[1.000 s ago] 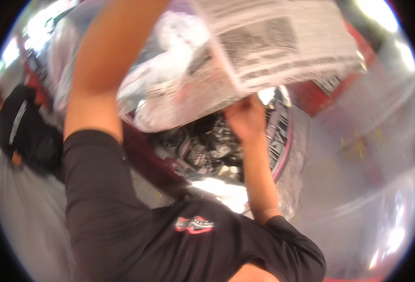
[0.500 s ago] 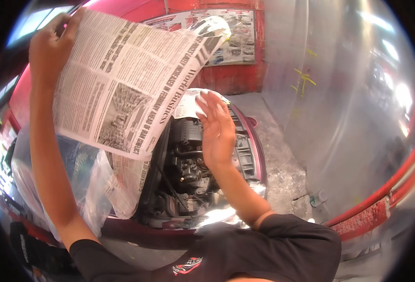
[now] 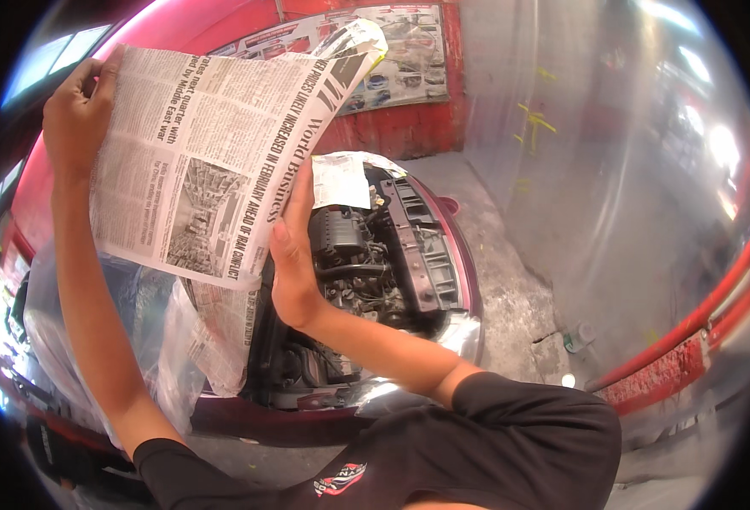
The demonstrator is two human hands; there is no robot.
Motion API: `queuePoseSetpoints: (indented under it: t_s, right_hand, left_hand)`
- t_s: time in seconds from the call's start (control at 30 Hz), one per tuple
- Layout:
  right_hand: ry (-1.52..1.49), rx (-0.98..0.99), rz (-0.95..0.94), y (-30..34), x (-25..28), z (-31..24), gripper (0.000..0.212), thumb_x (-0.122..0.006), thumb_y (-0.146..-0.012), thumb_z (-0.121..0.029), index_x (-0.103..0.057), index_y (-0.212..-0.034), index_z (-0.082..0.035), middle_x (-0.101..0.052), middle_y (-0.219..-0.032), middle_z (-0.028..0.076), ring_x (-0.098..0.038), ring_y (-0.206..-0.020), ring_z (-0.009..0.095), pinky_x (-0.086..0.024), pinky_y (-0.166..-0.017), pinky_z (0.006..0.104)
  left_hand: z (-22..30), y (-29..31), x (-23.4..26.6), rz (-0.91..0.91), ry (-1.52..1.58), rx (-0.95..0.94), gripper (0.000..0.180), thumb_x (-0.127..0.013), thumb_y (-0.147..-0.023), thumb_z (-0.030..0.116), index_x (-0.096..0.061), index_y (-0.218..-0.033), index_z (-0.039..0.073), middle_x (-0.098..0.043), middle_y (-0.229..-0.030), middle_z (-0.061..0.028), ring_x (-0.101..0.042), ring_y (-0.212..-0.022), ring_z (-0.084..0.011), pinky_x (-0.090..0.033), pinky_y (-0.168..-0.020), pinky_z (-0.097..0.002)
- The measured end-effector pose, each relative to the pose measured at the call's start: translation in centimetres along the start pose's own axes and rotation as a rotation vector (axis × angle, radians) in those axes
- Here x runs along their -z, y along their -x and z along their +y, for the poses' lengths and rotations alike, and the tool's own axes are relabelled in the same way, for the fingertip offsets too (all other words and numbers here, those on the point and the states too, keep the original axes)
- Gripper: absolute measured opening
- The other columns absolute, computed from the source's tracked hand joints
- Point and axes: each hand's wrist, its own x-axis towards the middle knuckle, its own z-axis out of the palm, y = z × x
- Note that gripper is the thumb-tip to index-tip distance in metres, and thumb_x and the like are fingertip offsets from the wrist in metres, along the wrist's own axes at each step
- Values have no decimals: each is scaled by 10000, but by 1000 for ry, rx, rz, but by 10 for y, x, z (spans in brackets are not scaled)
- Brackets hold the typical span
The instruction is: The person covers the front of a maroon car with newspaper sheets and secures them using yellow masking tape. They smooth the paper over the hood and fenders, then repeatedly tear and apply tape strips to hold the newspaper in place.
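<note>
A large newspaper sheet [image 3: 158,153] is spread upright at the left, over the raised hood side of a car. My left hand [image 3: 82,115] pinches its upper left corner. Along the sheet's right edge rests my right hand [image 3: 294,263], its fingers stretched out and thumb apart; it seems to touch the edge, with part of the fingers beside the paper. Yellow-edged masking paper [image 3: 362,38] shows past the sheet's top right corner. Below hangs another newspaper piece [image 3: 222,327]. What lies behind the big sheet is hidden.
The car's engine bay [image 3: 366,263] lies uncovered in front of me. A small paper sheet [image 3: 341,180] covers its far corner. Clear plastic [image 3: 60,314] drapes the car at the left. A grey metal wall [image 3: 613,195] and a red rail [image 3: 681,340] stand at the right.
My right hand has moved left from above the engine bay to the newspaper's right edge. My left hand and the sheet's top have dropped slightly.
</note>
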Motion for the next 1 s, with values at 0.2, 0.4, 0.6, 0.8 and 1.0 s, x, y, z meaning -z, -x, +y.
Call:
queuePoseSetpoints:
  t_s: [0.2, 0.4, 0.6, 0.8, 1.0]
  right_hand:
    - [-237, 112, 117, -72, 9, -10, 840, -308, -1134, -490, 163, -1647, -21, 59, -1756, 141, -29, -1611, 244, -20, -1291, 380]
    - [-241, 79, 169, -115, 40, 17, 805, -278, -1144, -502, 148, -1659, -53, -97, -1744, 127, -210, -1563, 218, -151, -1280, 356]
    - [253, 362, 92, -40, 16, -11, 898, -527, -1065, -333, 41, -1639, 60, -65, -1694, 263, -61, -1581, 373, -79, -1264, 488]
    - [449, 559, 58, -166, -13, -70, 267, -639, -1015, -211, -710, -1156, 4, -755, -1015, 94, -696, -910, 169, -535, -856, 283]
    - [709, 309, -432, -255, 19, -92, 313, -633, -1014, -179, -638, -1246, 31, -712, -1113, 111, -657, -1032, 196, -503, -936, 324]
  left_hand:
    - [-16, 1, -1, 0, -21, -30, 411, -710, -980, 485, -757, -938, 79, -480, -596, 4, -412, -564, -106, -382, -568, -311]
    - [-12, -3, -4, -7, 7, -48, 422, -690, -980, 484, -744, -981, 65, -481, -604, -37, -424, -557, -150, -412, -588, -335]
    - [-26, -22, 9, -76, 50, -141, 414, -706, -988, 465, -723, -1000, 52, -577, -732, 2, -461, -680, -80, -414, -669, -237]
    - [26, -18, 45, -188, 279, -141, 335, -713, -988, 330, -800, -872, 28, -774, -866, -151, -715, -814, -228, -549, -779, -420]
    - [-12, 19, 57, -215, 450, -139, 341, -721, -975, 376, -769, -974, 38, -747, -941, -136, -698, -858, -213, -540, -805, -388]
